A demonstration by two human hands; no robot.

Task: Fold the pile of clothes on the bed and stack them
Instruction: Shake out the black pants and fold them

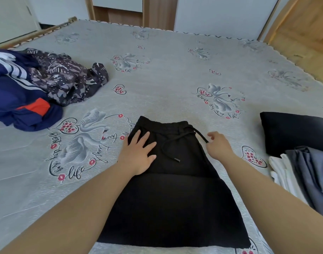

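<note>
A pair of black drawstring shorts point(175, 202) lies flat on the bed point(166, 70) right in front of me, waistband pointing away. My left hand point(138, 154) presses flat with spread fingers on the upper left part of the shorts. My right hand point(218, 144) pinches one end of the black drawstring point(197, 132) at the shorts' right edge. The cord's other end point(176, 160) rests loose on the fabric. An unfolded pile sits at the left: a navy jacket with white stripes and an orange patch point(17, 94) and a dark patterned garment point(65, 77).
At the right edge lie a folded black garment point(294, 132) and, nearer me, folded grey point(314, 173) and white point(283, 173) clothes. The grey bedcover carries swan and heart prints. A wooden headboard point(301, 33) stands far right, cupboards behind the bed.
</note>
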